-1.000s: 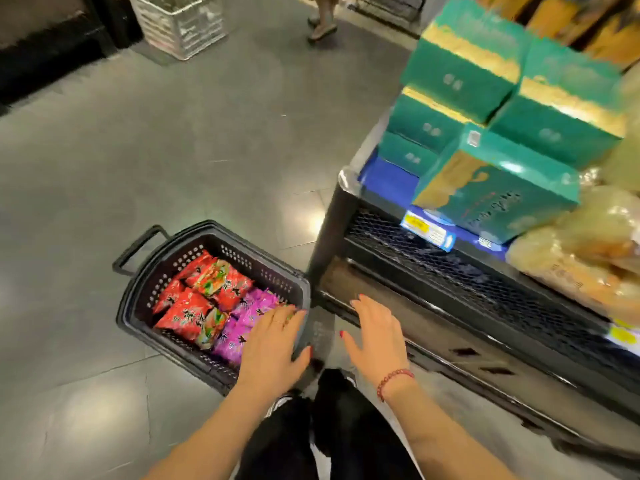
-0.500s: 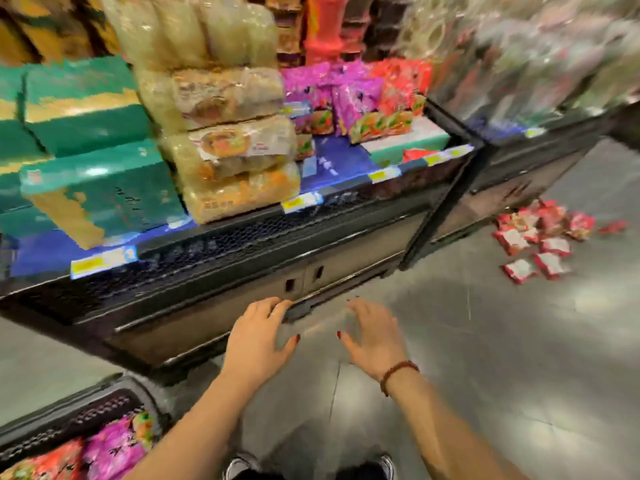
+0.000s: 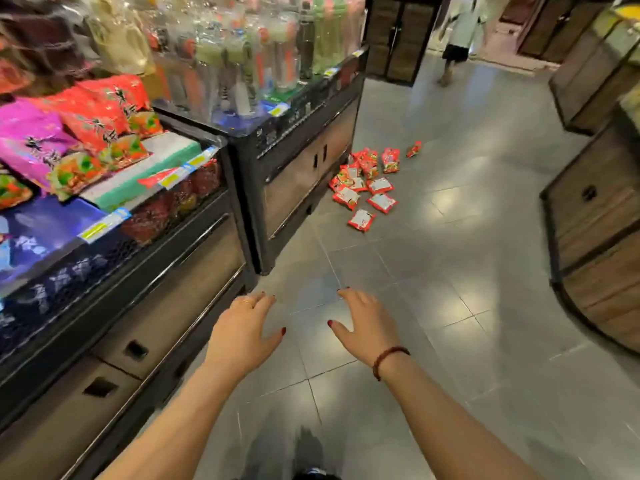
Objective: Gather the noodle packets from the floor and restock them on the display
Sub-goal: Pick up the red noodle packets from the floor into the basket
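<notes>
Noodle packets (image 3: 367, 183) lie scattered in a loose red heap on the floor (image 3: 450, 306), at the foot of the far display (image 3: 304, 161) and well apart from both hands. The left hand (image 3: 242, 334) and right hand (image 3: 367, 330) hover palm-down over the tiles, side by side. Each grip is slack, fingers spread and lightly bent, holding and touching nothing. Red and pink packs (image 3: 86, 116) sit stacked on the near shelf (image 3: 69, 271).

Basket: out of view since a second ago.
Green boxes: likewise gone from view.
Noodle packets (image 3: 367, 183): now lying ahead on the floor (image 3: 450, 306) beside the further display unit (image 3: 304, 161), seemingly nearer than half a second ago.
Passer-by (image 3: 460, 39): newly in view, blurred.
</notes>
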A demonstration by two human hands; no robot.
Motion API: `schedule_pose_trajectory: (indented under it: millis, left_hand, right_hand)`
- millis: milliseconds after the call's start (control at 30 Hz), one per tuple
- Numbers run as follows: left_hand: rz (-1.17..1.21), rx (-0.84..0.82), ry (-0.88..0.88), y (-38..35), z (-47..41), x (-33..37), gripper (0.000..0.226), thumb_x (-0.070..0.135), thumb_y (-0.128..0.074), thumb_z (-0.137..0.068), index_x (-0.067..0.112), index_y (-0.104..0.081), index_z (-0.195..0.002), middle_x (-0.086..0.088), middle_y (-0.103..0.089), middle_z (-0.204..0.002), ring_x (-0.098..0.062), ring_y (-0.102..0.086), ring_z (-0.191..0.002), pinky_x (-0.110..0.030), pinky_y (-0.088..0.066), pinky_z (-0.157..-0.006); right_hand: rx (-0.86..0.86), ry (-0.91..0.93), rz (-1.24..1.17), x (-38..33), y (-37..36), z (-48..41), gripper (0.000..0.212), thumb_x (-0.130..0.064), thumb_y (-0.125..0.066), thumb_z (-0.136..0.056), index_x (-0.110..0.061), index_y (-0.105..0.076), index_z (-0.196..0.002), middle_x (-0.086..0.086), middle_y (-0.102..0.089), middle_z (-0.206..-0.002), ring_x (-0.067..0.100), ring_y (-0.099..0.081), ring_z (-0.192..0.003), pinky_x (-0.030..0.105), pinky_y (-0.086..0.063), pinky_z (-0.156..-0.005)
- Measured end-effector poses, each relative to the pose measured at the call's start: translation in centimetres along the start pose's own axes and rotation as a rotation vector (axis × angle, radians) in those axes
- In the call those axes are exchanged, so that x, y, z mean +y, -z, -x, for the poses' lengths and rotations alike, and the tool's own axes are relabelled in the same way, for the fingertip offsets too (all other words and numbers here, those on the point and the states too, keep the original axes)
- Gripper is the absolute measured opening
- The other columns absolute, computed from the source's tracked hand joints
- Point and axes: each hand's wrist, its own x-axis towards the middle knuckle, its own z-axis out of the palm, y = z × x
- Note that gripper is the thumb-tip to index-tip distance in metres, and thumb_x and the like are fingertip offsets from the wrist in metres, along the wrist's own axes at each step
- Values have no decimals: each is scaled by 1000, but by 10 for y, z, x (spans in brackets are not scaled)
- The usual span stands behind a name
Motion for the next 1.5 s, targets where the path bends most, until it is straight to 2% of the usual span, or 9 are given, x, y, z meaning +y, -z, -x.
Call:
schedule_pose_trajectory:
  millis: [167, 400, 600, 867, 1033, 1500]
  left_hand:
    - [-12, -32, -110, -9, -78, 39, 55, 48, -62, -87, 23, -52, -135, 3, -53, -136, -22, -49, -124, -36, -45, -98]
    - [29, -53, -124, -30, -199, 53, 57, 51, -58, -89, 25, -47, -139, 6, -49, -140, -15, -42, -131, -31, -43, -100]
    - [48, -57, -186, -33, -333, 48, 53, 45, -65, -86, 20, -57, -131, 1, -58, -130, -20, -49, -124, -32, -45, -95]
    - [65, -123, -187, -34, -470, 63, 52, 44, -65, -87, 20, -56, -132, -1, -57, -129, -23, -48, -123, -36, -47, -92]
    - [54, -177, -192, -55, -548, 86, 53, 44, -64, -86, 20, -54, -132, -1, -56, -132, -23, -47, -125, -34, -43, -97]
    - [37, -161, -64, -94, -758, 198, 56, 44, -65, -87, 20, -53, -135, -1, -55, -133, -20, -47, -124, -33, -44, -96]
  right_hand:
    - [57, -135, -52, 52, 34, -30, 57, -41, -57, -91, -20, -39, -141, 0, -46, -142, 21, -43, -128, 32, -35, -104]
    - [102, -267, -81, 106, 57, -108, 59, -42, -58, -91, -22, -38, -142, -2, -44, -142, 18, -40, -130, 31, -35, -106]
    - [121, -310, -47, 138, 82, -220, 61, -39, -59, -91, -18, -36, -143, 0, -42, -145, 21, -39, -131, 32, -35, -107]
    - [103, -386, -74, 185, 110, -325, 59, -40, -59, -90, -20, -38, -142, -1, -44, -143, 20, -38, -131, 30, -35, -106]
    - [101, -389, -65, 236, 131, -386, 59, -39, -58, -91, -21, -36, -143, -1, -43, -143, 20, -38, -131, 29, -32, -106]
    - [18, -290, -93, 421, 213, -580, 58, -37, -59, -91, -19, -38, -142, 2, -45, -141, 22, -38, -129, 30, -32, -107]
